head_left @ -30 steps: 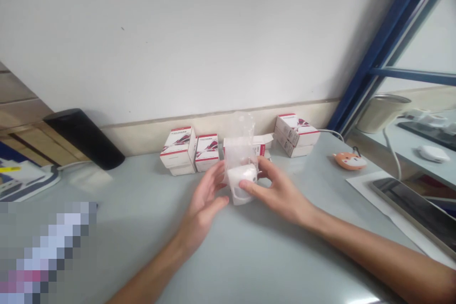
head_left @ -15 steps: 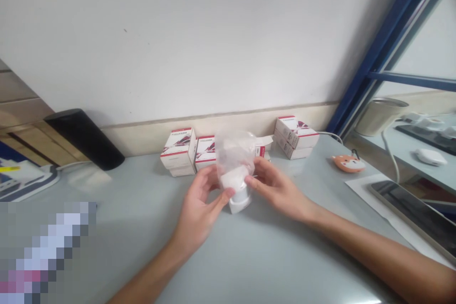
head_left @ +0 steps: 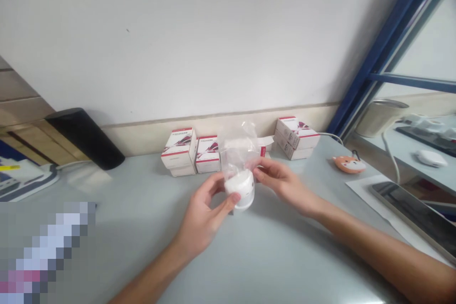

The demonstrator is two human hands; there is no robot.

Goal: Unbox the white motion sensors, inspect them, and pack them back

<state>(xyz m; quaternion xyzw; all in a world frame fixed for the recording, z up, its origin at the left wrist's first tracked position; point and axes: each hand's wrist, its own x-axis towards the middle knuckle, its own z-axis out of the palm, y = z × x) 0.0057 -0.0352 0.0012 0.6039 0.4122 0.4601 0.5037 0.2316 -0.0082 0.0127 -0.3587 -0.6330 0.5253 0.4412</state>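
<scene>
Red-white boxes (head_left: pixel 208 153) stand behind; both hands, left hand (head_left: pixel 204 213) and right hand (head_left: pixel 285 184), pinch the upright clear bag (head_left: pixel 239 152) holding a white device (head_left: pixel 240 185).

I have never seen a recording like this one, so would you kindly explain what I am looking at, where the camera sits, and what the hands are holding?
There is no machine here: the camera is worn on a person's head and looks forward and down, so the two bare arms reaching in from the bottom are that person's own. The left hand and the right hand meet over a pale grey table. Between them they hold a small white round device with a clear plastic bag around its upper part; the left fingers pinch the device, the right fingers grip the bag's edge. Behind, along the wall, stand small red-and-white boxes. A black cylinder lies at the left, an orange fox-shaped item at the right, and a dark tablet nearer the right edge.
</scene>
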